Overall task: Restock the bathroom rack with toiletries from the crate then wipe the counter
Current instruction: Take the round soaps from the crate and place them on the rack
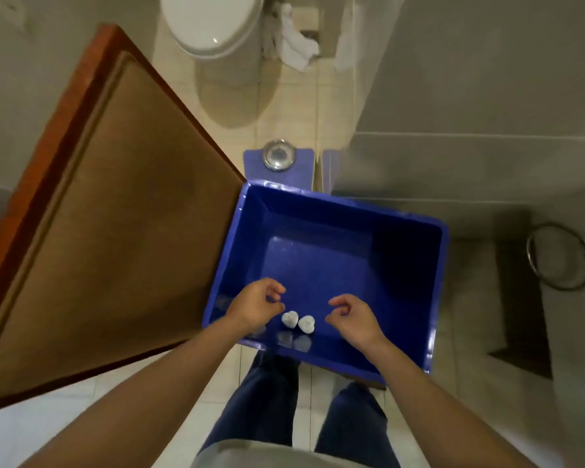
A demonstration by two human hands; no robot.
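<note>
Left hand (pixel 255 307): loosely curled, empty
Right hand (pixel 352 317): loosely curled, empty
Soaps (pixel 290 319): in crate (pixel 335 258); likely light, slick; pinch sides

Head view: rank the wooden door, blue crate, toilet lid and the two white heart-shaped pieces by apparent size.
1. wooden door
2. blue crate
3. toilet lid, cropped and farther off, so unsure
4. left heart-shaped piece and right heart-shaped piece: alike, unranked
</note>
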